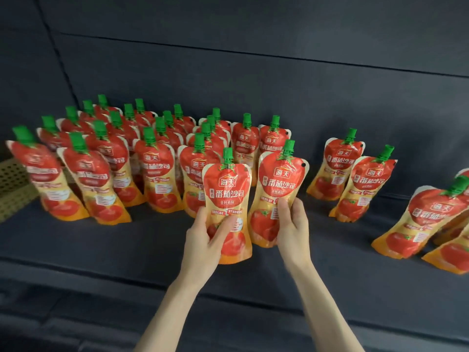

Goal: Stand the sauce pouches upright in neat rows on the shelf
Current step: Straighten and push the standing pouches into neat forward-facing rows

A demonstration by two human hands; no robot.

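Observation:
Red and orange tomato sauce pouches with green caps stand on a dark shelf point(127, 240). My left hand point(205, 240) grips the lower part of one pouch point(228, 196), held upright in front of the rows. My right hand point(291, 224) holds the lower right side of a second pouch point(276, 189), which stands just right of the first. Several rows of upright pouches point(142, 158) fill the left and middle of the shelf.
Two pouches point(355, 174) stand apart to the right. A leaning pile of pouches point(426, 222) lies at the far right edge. A perforated yellowish panel point(12, 184) sits at the far left. The shelf's front edge point(253, 301) runs below my forearms.

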